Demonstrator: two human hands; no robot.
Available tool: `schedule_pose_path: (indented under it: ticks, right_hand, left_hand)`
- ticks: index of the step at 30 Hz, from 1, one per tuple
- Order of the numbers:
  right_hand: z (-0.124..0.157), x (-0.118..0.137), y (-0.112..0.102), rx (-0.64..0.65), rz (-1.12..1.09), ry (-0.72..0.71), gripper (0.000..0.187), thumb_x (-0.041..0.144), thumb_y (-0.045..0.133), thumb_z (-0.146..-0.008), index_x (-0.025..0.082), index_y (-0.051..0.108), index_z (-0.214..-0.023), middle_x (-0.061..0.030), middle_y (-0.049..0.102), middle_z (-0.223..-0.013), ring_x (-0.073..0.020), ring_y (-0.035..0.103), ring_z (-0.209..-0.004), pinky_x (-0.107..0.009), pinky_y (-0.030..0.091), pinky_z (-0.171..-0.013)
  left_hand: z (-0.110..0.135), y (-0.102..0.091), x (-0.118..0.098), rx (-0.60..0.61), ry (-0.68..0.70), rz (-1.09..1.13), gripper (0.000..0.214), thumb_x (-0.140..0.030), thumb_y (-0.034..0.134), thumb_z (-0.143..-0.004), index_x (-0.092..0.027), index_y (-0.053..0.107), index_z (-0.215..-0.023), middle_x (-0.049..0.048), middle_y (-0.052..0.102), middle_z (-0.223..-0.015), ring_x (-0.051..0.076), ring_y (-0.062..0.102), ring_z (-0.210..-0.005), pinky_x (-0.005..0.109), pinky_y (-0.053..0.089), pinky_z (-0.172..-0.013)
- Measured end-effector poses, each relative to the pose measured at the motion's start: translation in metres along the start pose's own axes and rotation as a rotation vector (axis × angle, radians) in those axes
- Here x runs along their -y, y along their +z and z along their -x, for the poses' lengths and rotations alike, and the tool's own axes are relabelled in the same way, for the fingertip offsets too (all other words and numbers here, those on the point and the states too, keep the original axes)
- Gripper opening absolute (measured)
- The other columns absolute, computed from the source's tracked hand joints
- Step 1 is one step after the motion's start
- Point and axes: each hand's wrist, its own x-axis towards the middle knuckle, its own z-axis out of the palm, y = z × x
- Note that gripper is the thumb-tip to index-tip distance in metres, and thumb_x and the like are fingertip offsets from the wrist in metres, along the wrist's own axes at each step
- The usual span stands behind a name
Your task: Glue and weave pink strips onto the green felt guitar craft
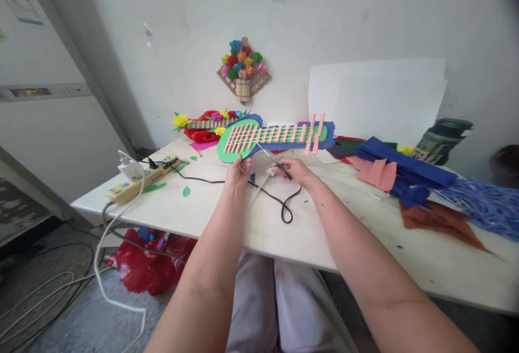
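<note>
Your left hand (pixel 239 173) has its fingers curled around the lower edge of a green-and-blue paper lute (pixel 277 134), held up over the bench (pixel 219 215) with its neck toward your right. Your right hand (pixel 297 171) is closed in a pinch on the dark handle of a soldering-iron-like tool (pixel 285 172); its thin shaft slants up toward the lute's body, and you cannot tell whether the tip touches. Left of your hands lies a power strip (pixel 140 181); to their right, blue crepe paper (pixel 405 161).
</note>
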Motion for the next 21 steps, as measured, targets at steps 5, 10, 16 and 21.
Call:
schedule_pose_path:
  ticks: [5,10,16,21]
  right_hand:
    - [-0.001,0.000,0.000,-0.011,0.032,-0.029,0.046,0.040,0.075,-0.049,0.009,0.066,-0.081,0.0065,0.047,-0.045,-0.0039,0.032,-0.038,-0.020,0.022,-0.037]
    - [-0.004,-0.007,-0.005,-0.003,0.091,-0.067,0.043,0.041,0.074,-0.048,0.013,0.067,-0.080,0.0057,0.052,-0.051,-0.0049,0.035,-0.041,-0.020,0.026,-0.038]
    - [-0.004,-0.007,-0.008,0.012,0.090,-0.061,0.040,0.038,0.073,-0.049,0.014,0.068,-0.080,0.0020,0.059,-0.062,-0.0063,0.040,-0.045,-0.020,0.027,-0.039]
    - [-0.004,-0.005,-0.012,0.012,0.148,-0.064,0.040,0.037,0.072,-0.051,0.013,0.069,-0.083,0.0031,0.056,-0.057,-0.0064,0.038,-0.045,-0.020,0.025,-0.040]
  left_hand:
    - [0.002,0.000,-0.001,-0.009,-0.015,0.004,0.022,-0.015,0.044,-0.088,-0.007,0.057,-0.104,0.0084,0.068,-0.072,0.006,0.059,-0.049,0.010,0.048,-0.048]
    - [0.000,-0.001,-0.001,-0.008,-0.013,0.004,0.020,-0.015,0.044,-0.088,-0.007,0.057,-0.101,0.0092,0.067,-0.071,0.006,0.059,-0.049,0.011,0.048,-0.048]
    - [-0.002,-0.003,-0.001,-0.021,-0.039,-0.016,0.016,-0.016,0.049,-0.086,-0.011,0.060,-0.097,0.0073,0.068,-0.074,0.005,0.058,-0.048,0.011,0.047,-0.047]
    - [-0.003,-0.004,-0.001,-0.021,-0.044,-0.013,0.018,-0.015,0.048,-0.086,-0.010,0.059,-0.099,0.0075,0.068,-0.072,0.006,0.058,-0.047,0.012,0.048,-0.045]
